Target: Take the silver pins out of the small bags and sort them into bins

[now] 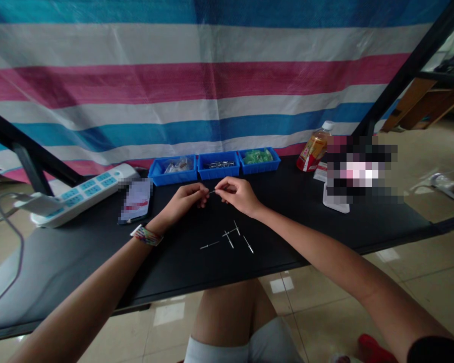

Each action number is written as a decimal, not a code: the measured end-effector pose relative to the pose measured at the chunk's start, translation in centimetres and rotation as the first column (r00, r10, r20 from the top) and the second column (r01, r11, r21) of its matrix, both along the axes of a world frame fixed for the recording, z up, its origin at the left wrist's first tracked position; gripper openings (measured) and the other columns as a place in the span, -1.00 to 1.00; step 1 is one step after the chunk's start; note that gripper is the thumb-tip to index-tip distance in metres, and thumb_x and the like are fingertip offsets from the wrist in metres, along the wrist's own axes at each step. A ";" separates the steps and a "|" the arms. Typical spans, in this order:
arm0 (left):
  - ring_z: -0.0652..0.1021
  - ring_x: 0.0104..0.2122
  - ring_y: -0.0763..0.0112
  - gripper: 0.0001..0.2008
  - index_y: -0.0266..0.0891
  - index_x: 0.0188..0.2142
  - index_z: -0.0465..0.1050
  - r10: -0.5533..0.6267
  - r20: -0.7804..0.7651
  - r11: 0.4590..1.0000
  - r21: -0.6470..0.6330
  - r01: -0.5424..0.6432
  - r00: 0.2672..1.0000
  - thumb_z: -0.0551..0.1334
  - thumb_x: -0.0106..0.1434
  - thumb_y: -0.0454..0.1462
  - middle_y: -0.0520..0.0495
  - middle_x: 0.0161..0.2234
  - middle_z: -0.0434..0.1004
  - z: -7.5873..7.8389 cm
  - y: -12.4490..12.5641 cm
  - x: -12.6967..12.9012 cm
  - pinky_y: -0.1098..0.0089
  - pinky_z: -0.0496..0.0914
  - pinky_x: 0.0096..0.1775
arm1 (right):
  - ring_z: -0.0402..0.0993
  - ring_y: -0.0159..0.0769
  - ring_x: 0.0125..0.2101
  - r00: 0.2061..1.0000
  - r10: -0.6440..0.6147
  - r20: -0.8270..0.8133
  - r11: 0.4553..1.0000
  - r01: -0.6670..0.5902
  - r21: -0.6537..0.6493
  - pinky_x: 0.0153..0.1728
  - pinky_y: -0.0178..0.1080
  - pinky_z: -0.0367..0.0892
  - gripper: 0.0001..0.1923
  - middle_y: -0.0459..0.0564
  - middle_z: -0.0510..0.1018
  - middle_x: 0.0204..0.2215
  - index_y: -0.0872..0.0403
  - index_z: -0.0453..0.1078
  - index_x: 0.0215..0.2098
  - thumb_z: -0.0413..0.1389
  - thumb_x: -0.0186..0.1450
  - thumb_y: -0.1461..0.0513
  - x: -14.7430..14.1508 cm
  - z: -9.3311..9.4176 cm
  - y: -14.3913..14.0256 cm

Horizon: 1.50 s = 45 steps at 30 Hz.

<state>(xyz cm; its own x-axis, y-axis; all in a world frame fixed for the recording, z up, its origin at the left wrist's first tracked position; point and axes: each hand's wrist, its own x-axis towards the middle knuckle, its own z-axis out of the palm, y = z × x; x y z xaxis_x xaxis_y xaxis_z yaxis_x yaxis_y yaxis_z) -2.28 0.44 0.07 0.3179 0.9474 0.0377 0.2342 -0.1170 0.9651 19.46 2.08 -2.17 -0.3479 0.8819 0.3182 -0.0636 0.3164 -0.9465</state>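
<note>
Pinching thin pin point(212, 191) w/ L hand point(189, 197) & R hand point(239, 194), one per end; prob. best held straight, light grip.

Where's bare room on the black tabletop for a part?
Free patches on the black tabletop: left, between the long white power strip, grey cable and left forearm; right, between the right forearm and flat white object. Crowded: the back, with three blue plastic bins, and front centre, where thin silver metal pins lie between the forearms.

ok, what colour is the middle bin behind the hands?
Blue: the middle bin shows best in the head view.
</note>
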 end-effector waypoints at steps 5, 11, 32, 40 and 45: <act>0.49 -0.48 0.42 -0.63 -0.24 -0.30 0.52 0.027 0.000 0.999 0.045 -0.027 1.000 0.43 0.24 0.02 0.02 -0.46 0.51 0.1 -0.1 0.2 0.41 0.37 -0.38 | 0.53 -0.41 -0.52 0.998 0.006 -0.055 0.996 -0.011 -0.094 -0.52 -0.35 0.46 -0.77 -0.11 0.58 -0.40 0.07 0.49 -0.26 0.32 0.25 0.09 0.1 -0.2 0.3; 0.49 -0.49 0.43 -0.62 -0.24 -0.29 0.50 0.040 0.010 0.999 0.030 -0.040 0.999 0.44 0.25 0.03 0.04 -0.47 0.50 0.0 -0.1 0.3 0.42 0.37 -0.40 | 0.53 -0.40 -0.52 0.993 0.023 -0.113 0.987 -0.040 -0.153 -0.50 -0.33 0.49 -0.75 -0.14 0.55 -0.45 0.07 0.44 -0.32 0.37 0.17 0.13 0.1 -0.4 0.7; 0.50 -0.48 0.43 -0.65 -0.24 -0.25 0.51 0.033 0.058 0.998 0.045 -0.035 0.998 0.47 0.23 -0.03 0.03 -0.45 0.51 -0.3 0.0 0.2 0.42 0.39 -0.40 | 0.53 -0.41 -0.53 0.991 -0.011 -0.135 0.982 -0.015 -0.189 -0.51 -0.33 0.52 -0.76 -0.16 0.53 -0.46 0.09 0.44 -0.33 0.34 0.14 0.15 0.1 -0.6 0.9; 0.54 -0.45 0.36 -0.61 -0.26 -0.32 0.54 0.044 0.041 0.999 -0.021 -0.044 0.998 0.34 0.34 0.05 -0.05 -0.43 0.54 -0.1 -0.1 0.2 0.39 0.39 -0.39 | 0.53 -0.39 -0.50 0.991 -0.029 -0.129 0.994 0.015 -0.108 -0.47 -0.32 0.51 -0.83 -0.17 0.50 -0.49 0.07 0.42 -0.36 0.30 0.13 0.21 0.0 -0.4 0.7; 0.50 -0.48 0.39 -0.66 -0.23 -0.31 0.52 0.024 0.029 1.000 0.014 -0.024 0.999 0.39 0.28 0.01 0.00 -0.46 0.52 0.1 -0.2 0.3 0.40 0.39 -0.39 | 0.53 -0.40 -0.49 0.995 -0.025 -0.093 0.993 0.014 -0.118 -0.48 -0.33 0.51 -0.81 -0.15 0.52 -0.43 0.07 0.43 -0.33 0.30 0.12 0.20 0.1 -0.4 0.8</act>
